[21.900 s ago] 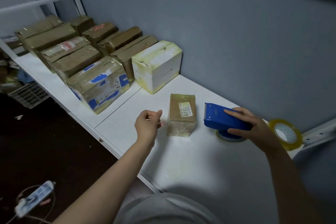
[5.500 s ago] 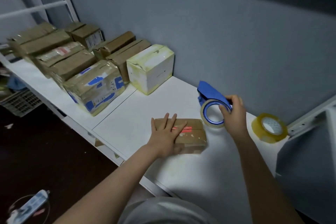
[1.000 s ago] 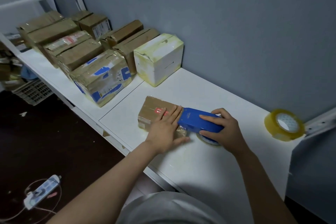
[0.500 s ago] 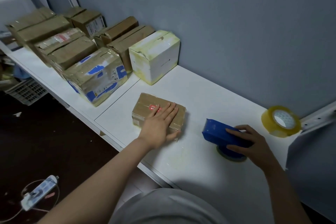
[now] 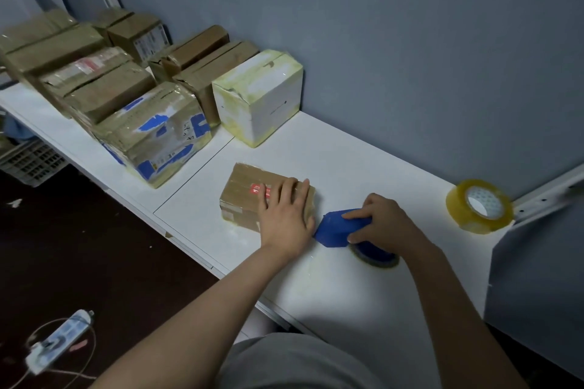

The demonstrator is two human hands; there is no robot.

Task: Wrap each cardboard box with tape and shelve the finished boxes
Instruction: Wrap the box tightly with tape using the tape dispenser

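Head view. Pressing down on small cardboard box (image 5: 245, 196) at mid white shelf (image 5: 347, 155) with left hand (image 5: 286, 215), fingers straight and flat. Gripping blue tape dispenser (image 5: 336, 229) with right hand (image 5: 384, 224), fingers curled round it, just right of box. Farther right, spare tape roll (image 5: 478, 207); at left, row of taped boxes (image 5: 151, 126) by wall.

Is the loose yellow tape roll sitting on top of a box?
No, the tape roll sits on the white shelf, away from every box.
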